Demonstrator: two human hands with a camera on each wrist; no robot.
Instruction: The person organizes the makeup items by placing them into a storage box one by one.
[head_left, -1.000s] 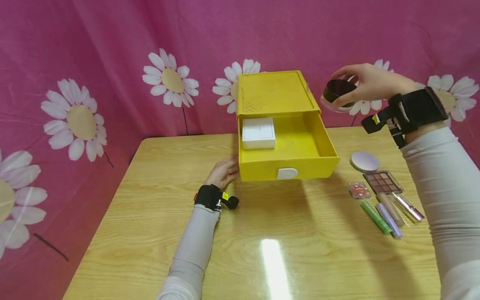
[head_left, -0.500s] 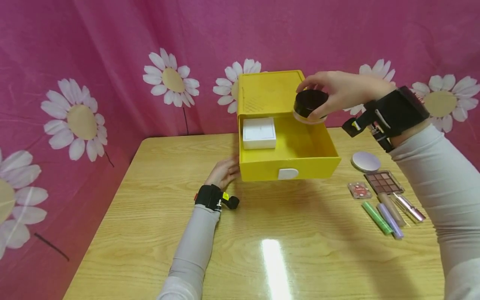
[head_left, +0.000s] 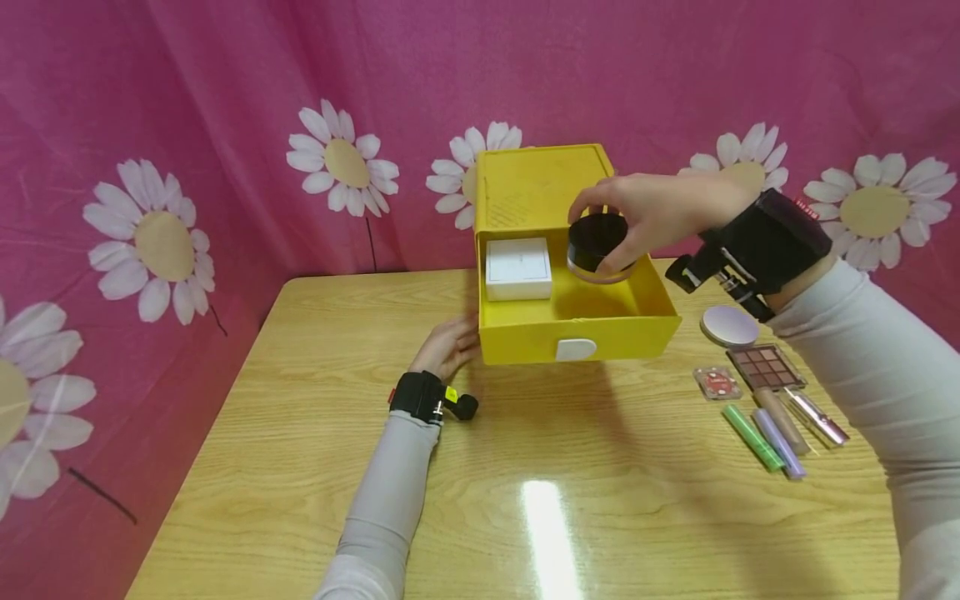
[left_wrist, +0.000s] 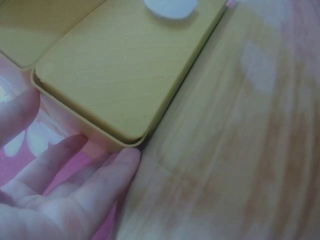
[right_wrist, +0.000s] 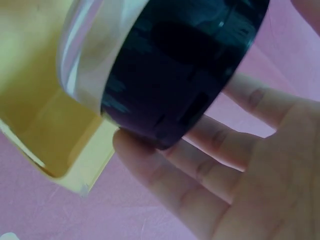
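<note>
A round cosmetic jar (head_left: 594, 237) with a black lid and a clear base is in my right hand (head_left: 663, 210), held between thumb and fingers. The jar hangs over the right part of the pulled-out yellow drawer (head_left: 502, 343). Inside that drawer, on the left, lies a white box (head_left: 517, 268). In the right wrist view my fingers (right_wrist: 165, 182) lie along the black lid (right_wrist: 180, 75). My left hand (head_left: 447, 346) touches the left side of the yellow drawer unit (head_left: 536, 187); the left wrist view shows the fingertips (left_wrist: 129, 156) at its lower corner.
To the right on the wooden table (head_left: 337, 500) lie a round lilac compact (head_left: 730, 326), an eyeshadow palette (head_left: 766, 367), a small clear case with red inside (head_left: 717, 382) and several tubes, one of them green (head_left: 753, 437). A pink flowered curtain (head_left: 420, 67) hangs behind.
My right hand has carried the jar leftward from beside the drawer unit, then down over the open drawer. My left hand has stayed at the unit's side.
</note>
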